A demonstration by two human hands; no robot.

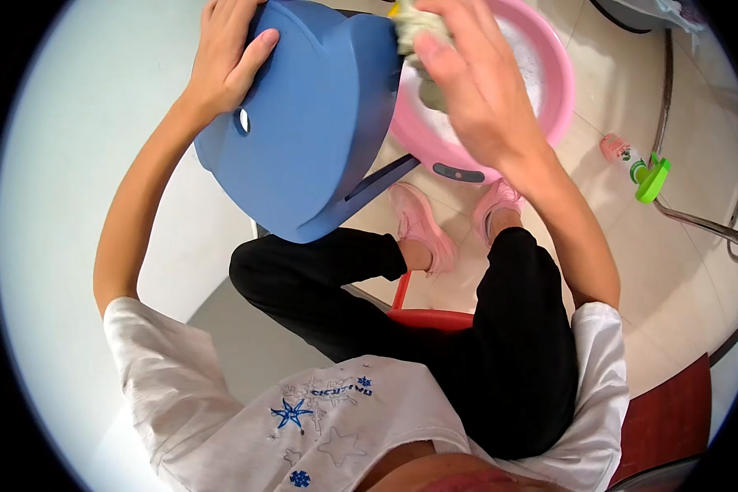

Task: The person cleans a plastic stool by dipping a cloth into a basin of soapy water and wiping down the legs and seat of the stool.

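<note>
Fingers of the left hand (230, 57) grip the blue stool (312, 115), tilting it; right hand (476, 90) apparently pinches a cloth (418, 25) over the pink basin (541, 74).

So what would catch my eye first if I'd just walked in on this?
Probably the big blue plastic stool, tilted up at top centre and steadied by the left hand. Beside it the right hand presses a pale cloth against it, above a pink basin of sudsy water. A bottle with a green cap lies on the tiles, right.
</note>
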